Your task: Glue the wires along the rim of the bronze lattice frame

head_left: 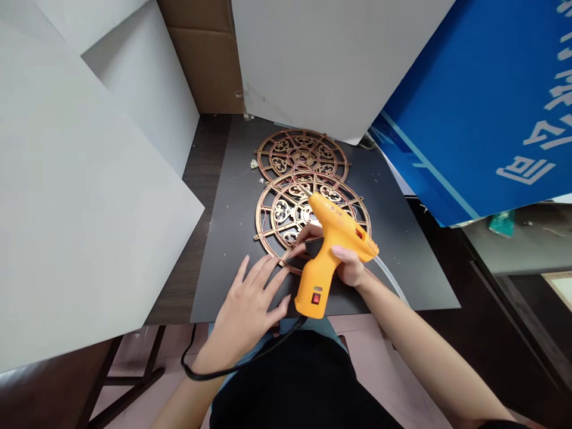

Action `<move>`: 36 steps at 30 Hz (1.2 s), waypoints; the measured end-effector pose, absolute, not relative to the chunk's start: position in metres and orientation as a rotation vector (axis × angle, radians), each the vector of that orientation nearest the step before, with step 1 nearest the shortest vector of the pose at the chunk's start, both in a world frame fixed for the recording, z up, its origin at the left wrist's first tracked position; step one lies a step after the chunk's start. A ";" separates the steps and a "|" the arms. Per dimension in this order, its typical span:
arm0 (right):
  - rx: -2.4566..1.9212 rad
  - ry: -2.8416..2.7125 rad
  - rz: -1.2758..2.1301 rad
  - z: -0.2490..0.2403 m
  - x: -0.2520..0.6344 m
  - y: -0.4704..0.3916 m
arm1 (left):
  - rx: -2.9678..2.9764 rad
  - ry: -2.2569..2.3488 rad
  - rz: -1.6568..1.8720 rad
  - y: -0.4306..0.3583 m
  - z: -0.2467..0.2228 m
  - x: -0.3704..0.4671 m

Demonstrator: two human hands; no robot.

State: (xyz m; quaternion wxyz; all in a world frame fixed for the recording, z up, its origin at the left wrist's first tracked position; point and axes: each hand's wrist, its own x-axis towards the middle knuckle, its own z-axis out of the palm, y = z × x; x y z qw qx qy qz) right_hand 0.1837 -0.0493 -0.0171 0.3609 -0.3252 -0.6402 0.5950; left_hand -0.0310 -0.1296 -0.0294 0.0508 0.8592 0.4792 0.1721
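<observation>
My right hand (351,267) is wrapped around a yellow hot glue gun (328,238), whose nozzle points up and to the left. A clear glue stick (389,275) sticks out of its rear, and a red switch (316,298) shows on the handle. Beneath the gun lies an ornate round wooden frame (263,223) with scrollwork and thin wires along its rings. My left hand (250,298) rests flat with fingers spread, the fingertips at the frame's near edge. A similar round frame (304,134) lies behind, partly overlapped by the nearer one.
A dark board (223,250) lies under both frames. White panels (98,196) stand at the left and back, with brown cardboard (205,65) between them. A blue printed panel (465,113) leans at the right. The black cord (210,375) loops over my left wrist.
</observation>
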 end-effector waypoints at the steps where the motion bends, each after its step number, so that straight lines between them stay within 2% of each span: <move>1: -0.822 -1.621 1.543 -0.013 0.183 -0.049 | 2.629 1.463 0.539 -0.130 -0.030 -0.031; 7: -0.832 -1.416 1.478 -0.001 0.186 -0.052 | 2.664 1.461 0.608 -0.130 -0.030 -0.030; 13: -0.811 -1.517 1.513 0.002 0.183 -0.054 | 2.635 1.450 0.593 -0.129 -0.030 -0.030; 27: -0.568 -1.280 1.531 -0.012 0.196 -0.052 | 2.638 1.435 0.593 -0.128 -0.030 -0.030; 32: -0.642 -1.270 1.649 -0.009 0.190 -0.052 | 2.635 1.420 0.598 -0.128 -0.031 -0.031; 36: -0.762 -1.414 1.606 -0.015 0.188 -0.051 | 2.637 1.448 0.611 -0.127 -0.031 -0.031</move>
